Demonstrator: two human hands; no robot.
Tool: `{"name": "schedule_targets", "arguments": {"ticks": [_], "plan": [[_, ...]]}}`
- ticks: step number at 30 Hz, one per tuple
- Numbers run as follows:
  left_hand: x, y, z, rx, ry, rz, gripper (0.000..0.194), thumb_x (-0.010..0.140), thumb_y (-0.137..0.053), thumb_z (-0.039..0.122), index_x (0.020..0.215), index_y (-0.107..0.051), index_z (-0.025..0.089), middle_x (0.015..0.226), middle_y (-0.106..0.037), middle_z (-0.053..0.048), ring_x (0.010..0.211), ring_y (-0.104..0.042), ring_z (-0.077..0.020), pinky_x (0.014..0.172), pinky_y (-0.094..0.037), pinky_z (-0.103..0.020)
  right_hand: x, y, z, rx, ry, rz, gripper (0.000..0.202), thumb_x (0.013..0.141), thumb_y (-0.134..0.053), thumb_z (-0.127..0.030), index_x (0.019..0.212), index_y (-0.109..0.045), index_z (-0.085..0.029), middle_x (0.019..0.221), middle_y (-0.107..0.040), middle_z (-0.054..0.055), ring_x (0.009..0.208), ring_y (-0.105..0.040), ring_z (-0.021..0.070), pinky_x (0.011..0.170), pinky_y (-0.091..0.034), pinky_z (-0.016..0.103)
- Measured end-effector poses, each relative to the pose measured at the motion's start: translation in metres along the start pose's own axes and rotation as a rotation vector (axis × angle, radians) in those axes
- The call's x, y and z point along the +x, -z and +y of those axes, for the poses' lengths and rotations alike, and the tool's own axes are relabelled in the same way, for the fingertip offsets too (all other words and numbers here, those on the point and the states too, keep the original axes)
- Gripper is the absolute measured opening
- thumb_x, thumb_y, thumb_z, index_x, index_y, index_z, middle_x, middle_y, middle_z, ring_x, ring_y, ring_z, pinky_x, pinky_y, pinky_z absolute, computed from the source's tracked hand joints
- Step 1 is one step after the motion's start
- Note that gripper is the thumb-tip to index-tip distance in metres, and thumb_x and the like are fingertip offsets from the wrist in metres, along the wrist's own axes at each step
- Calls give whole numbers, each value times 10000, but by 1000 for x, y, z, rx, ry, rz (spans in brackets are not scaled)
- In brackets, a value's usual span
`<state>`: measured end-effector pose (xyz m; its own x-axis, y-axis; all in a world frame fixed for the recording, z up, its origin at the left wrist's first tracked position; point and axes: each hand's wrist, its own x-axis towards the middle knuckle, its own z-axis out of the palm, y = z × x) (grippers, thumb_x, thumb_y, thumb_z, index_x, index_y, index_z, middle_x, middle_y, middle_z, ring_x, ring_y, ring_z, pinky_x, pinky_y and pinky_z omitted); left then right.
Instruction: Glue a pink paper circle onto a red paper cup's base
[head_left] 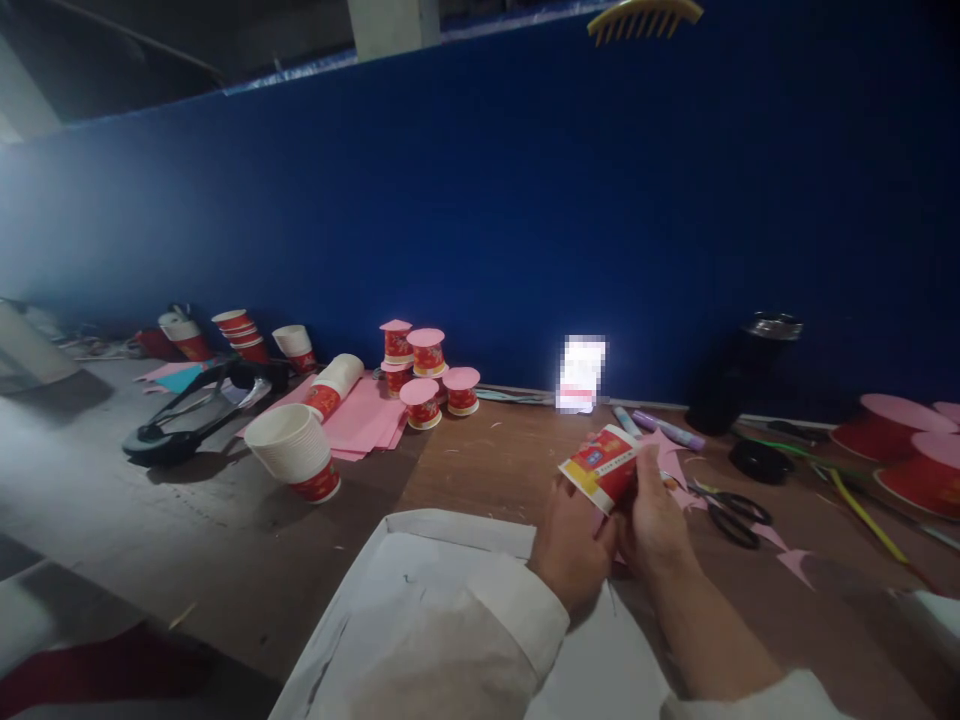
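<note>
A red paper cup (604, 468) with a yellow band lies tilted between my two hands, above the near part of the table. My left hand (574, 545) grips it from below and the left, fingers partly hidden behind the cup. On its right side, my right hand (657, 520) is closed round the cup, the thumb along its edge. Pink paper scraps (673, 465) and black-handled scissors (735, 517) lie just right of my right hand. Under my left forearm is a white box lid or tray (450, 550).
Left stand a stack of paper cups (289, 445), pink paper sheets (367, 425), a black headband device (202, 410) and several cups with pink tops (424, 395). A lit phone (581, 375) leans on the blue partition (480, 220). A black flask (731, 380) and markers (667, 430) stand right.
</note>
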<state>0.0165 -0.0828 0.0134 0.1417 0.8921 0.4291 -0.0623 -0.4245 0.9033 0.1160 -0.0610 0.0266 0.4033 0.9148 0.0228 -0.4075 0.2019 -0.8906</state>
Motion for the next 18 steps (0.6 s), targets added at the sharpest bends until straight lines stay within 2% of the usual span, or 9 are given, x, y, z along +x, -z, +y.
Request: {"name": "schedule_targets", "arguments": {"ticks": [3, 5, 8, 11, 13, 15, 18], "plan": [[-3, -4, 9, -158, 33, 10, 483, 757, -724, 101, 1219, -739, 241, 1292, -656, -143, 1295, -520, -333, 1181, -327, -404, 3, 4, -1, -157, 102, 10, 553, 921, -462, -720, 935, -689, -215, 718, -726, 44, 802, -747, 245, 753, -624, 395], [-3, -7, 11, -232, 79, 27, 476, 712, -759, 82, 1166, -760, 225, 1253, -670, -143, 1249, -546, -324, 1145, -361, -385, 5, 8, 0, -250, 183, -3, 558, 937, -427, -715, 920, -681, -219, 668, -702, 38, 747, -738, 241, 703, -621, 381], [-1, -10, 9, -395, 260, 38, 380, 670, -784, 78, 1036, -777, 179, 1074, -719, -126, 1050, -630, -276, 996, -461, -353, 7, 10, 4, -285, 174, 30, 557, 933, -433, -716, 970, -662, -210, 655, -686, 27, 660, -714, 226, 632, -607, 361], [2, -14, 3, -537, 436, 5, 273, 700, -763, 170, 972, -765, 145, 864, -720, -77, 828, -636, -195, 817, -490, -295, 8, 14, 10, -266, 140, 86, 564, 920, -473, -710, 1134, -629, -212, 771, -714, 20, 621, -685, 196, 578, -583, 331], [5, -14, -2, -614, 534, 23, 250, 667, -776, 227, 897, -752, 133, 755, -688, -46, 674, -583, -138, 691, -468, -258, 9, 18, 13, -297, 155, 123, 583, 914, -499, -699, 1220, -607, -215, 845, -726, 27, 629, -671, 184, 559, -565, 310], [9, -12, -5, -716, 606, 76, 276, 605, -810, 252, 837, -728, 128, 698, -660, -25, 575, -520, -94, 594, -423, -228, 10, 21, 12, -336, 189, 168, 609, 914, -514, -687, 1297, -578, -218, 949, -739, 51, 699, -682, 184, 585, -564, 298], [18, -5, -7, -866, 630, 192, 348, 532, -864, 242, 817, -698, 131, 724, -671, -20, 577, -536, -74, 584, -423, -201, 5, 20, 4, -351, 274, 246, 659, 925, -530, -656, 1440, -491, -248, 1202, -704, 97, 898, -703, 199, 669, -579, 307]]}}
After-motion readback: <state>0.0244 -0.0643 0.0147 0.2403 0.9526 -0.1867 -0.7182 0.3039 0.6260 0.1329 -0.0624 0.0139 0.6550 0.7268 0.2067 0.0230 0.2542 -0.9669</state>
